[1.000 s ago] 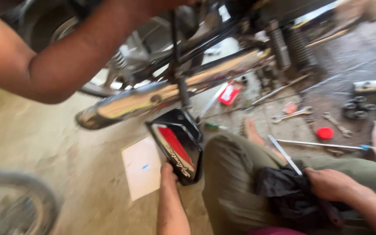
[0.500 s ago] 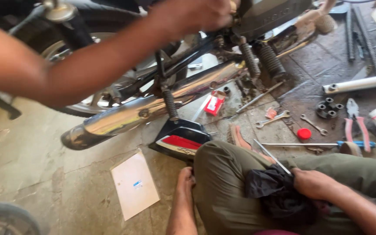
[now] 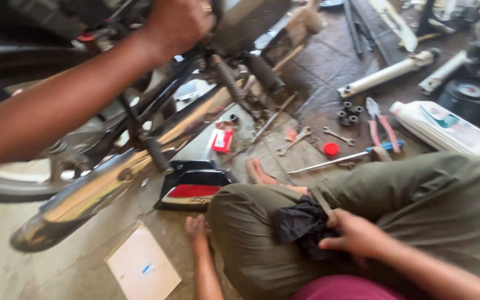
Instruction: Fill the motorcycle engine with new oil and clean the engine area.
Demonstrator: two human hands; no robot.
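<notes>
**Q:** Entry on the right hand (image 3: 356,238): what is held, and where?

**A:** A black cloth (image 3: 300,225) is bunched on the lap, over the green trouser leg (image 3: 418,200). The fingers are curled shut around its right edge. A thin grey strip (image 3: 320,200), possibly a tool, stands up from the same fist. Its lower end is hidden, so it cannot be told whether it is truly gripped.

**Q:** Handling of the cloth?

**A:** It is judged light, limp and easily crumpled, with no risk of breakage. A fistful anywhere would serve, but loose folds are likely to trail. The strip looks stiff and narrow, and is best pinched low, near the fist.

**Q:** Right arm pose?

**A:** The forearm is brought in from the lower right. The wrist is laid across the thigh, knuckles up, thumb towards the knee.

**Q:** Left hand (image 3: 198,233)?

**A:** It is spread flat on the concrete floor (image 3: 6,278), palm down, and nothing is held. The arm runs straight up from the bottom edge, as if leaned upon. A black side panel with a red stripe (image 3: 193,189) lies just beyond the fingertips, and a pale card sheet (image 3: 143,269) is near on the left.

**Q:** Others nearby?

**A:** A co-worker's hand (image 3: 176,25) is closed on the motorcycle frame, above the chrome exhaust (image 3: 101,189).
</notes>
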